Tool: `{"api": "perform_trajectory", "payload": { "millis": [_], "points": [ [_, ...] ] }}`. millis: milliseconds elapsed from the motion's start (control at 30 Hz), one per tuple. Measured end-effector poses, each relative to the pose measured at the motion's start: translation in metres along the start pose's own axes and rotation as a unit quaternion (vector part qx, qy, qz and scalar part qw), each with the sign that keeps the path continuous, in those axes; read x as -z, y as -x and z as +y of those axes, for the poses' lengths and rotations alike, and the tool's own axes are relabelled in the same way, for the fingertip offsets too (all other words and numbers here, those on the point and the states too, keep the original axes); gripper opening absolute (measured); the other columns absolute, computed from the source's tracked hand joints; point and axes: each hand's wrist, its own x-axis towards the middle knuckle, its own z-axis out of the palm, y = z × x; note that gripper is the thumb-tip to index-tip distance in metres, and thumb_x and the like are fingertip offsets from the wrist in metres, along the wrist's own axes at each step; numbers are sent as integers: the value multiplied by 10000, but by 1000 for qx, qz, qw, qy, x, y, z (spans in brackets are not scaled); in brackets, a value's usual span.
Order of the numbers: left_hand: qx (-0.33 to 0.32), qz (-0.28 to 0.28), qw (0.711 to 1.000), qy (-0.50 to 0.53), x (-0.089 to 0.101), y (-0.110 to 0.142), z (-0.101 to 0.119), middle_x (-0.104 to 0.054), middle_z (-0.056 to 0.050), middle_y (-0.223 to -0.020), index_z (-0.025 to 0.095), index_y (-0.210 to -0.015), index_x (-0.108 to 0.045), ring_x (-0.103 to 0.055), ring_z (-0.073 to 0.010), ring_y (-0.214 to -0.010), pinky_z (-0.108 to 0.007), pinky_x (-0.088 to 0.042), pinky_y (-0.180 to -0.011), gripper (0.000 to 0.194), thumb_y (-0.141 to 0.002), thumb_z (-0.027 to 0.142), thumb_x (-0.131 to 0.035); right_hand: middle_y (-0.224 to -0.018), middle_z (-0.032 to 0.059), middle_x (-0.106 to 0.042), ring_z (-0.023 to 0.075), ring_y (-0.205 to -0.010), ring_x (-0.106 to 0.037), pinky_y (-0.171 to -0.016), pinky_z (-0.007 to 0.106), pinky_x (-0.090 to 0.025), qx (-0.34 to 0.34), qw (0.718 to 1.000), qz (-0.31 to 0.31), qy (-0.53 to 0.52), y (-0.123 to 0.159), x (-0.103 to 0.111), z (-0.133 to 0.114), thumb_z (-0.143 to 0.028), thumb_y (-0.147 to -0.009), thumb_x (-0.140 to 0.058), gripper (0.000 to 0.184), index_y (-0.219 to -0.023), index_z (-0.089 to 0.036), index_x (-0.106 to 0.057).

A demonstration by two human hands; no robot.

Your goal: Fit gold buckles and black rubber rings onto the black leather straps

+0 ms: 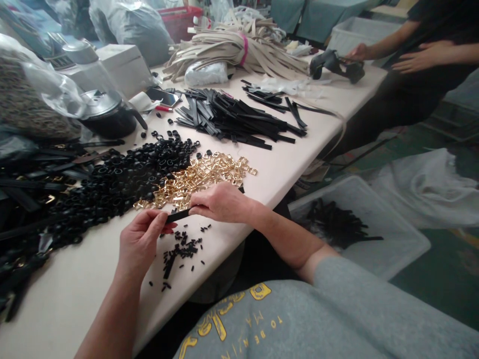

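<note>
A short black strap is stretched between my two hands above the table. My left hand pinches its left end between thumb and fingers. Farther along, my right hand is closed over the strap, and a dark end shows beyond its knuckles. Just behind the hands lies a heap of gold buckles. To its left spreads a big pile of small black loops. Small black bits are scattered on the table below the hands. What the right fingertips press on is partly hidden.
Black strips lie in a stack farther back, before a bundle of beige straps. A black pot stands at left. A plastic bin holds dark strips beside the table. At far right, another person's hand touches a black item.
</note>
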Motion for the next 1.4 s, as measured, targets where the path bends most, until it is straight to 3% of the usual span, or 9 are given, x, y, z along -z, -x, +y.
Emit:
{"api": "perform_trajectory", "payload": {
  "millis": [233,367,533,700,800,933,1033,1267,1400],
  "points": [
    [147,-10,977,153,-6,-3,7,-692,-3,-679,163,-808,-592,-669,-147,-529,-191,-525,-456,375,-639,410,-818,-974,29,-692,103,-824,-585,-676,236,-333,60,996,65,-29,-3,-9,-3,-419,-928,-570,293,-1067,-183,-675],
    [184,3,961,204,-8,-4,11,-673,10,-651,159,-817,-596,-662,-132,-518,-159,-494,-412,300,-673,337,-789,-931,36,-668,100,-816,-576,-672,237,-343,65,993,85,-45,-6,-14,-6,-414,-943,-543,306,-1045,-164,-687],
    [231,17,942,245,-10,-5,12,-667,18,-659,168,-815,-598,-632,-98,-487,-135,-479,-404,206,-727,274,-751,-902,23,-660,99,-800,-567,-673,234,-345,50,994,66,-73,-10,-13,-7,-386,-939,-539,270,-985,-164,-686],
    [242,22,938,247,-11,-6,10,-667,14,-666,172,-809,-599,-610,-87,-481,-133,-462,-405,238,-705,289,-778,-866,22,-655,98,-775,-546,-669,235,-332,55,993,57,-82,-12,-14,-5,-346,-943,-519,243,-893,-164,-671],
    [190,4,957,217,-10,-4,8,-668,9,-684,180,-826,-610,-622,-103,-520,-166,-499,-461,317,-674,379,-805,-849,22,-653,96,-753,-533,-661,236,-324,65,994,55,-74,-13,-15,-4,-315,-947,-496,243,-871,-161,-668],
    [-6,-26,997,73,-9,0,7,-709,-40,-940,204,-969,-680,-684,-166,-823,-267,-569,-740,328,-711,375,-789,-855,21,-656,95,-739,-524,-657,241,-316,64,995,57,-56,-13,-16,-3,-300,-951,-479,242,-882,-163,-666],
    [-113,-51,992,-14,-9,3,5,-695,-66,-1030,195,-934,-715,-650,-197,-997,-323,-509,-944,224,-738,287,-771,-856,27,-657,99,-736,-517,-645,248,-298,66,996,55,-36,-12,-18,-4,-336,-964,-462,281,-878,-158,-661],
    [-164,-55,984,-36,-12,2,-1,-672,-46,-975,203,-844,-667,-635,-194,-987,-337,-494,-960,122,-769,270,-737,-847,24,-647,98,-726,-506,-630,253,-277,62,997,51,-14,-11,-19,-8,-322,-966,-452,279,-852,-160,-649],
    [-140,39,989,8,-3,-1,5,-649,-37,-1045,208,-897,-625,-643,-174,-949,-314,-533,-881,155,-807,303,-707,-866,23,-650,97,-738,-517,-638,257,-291,40,997,71,-19,-10,-10,-2,-304,-959,-469,248,-870,-161,-651]
  ]
}}
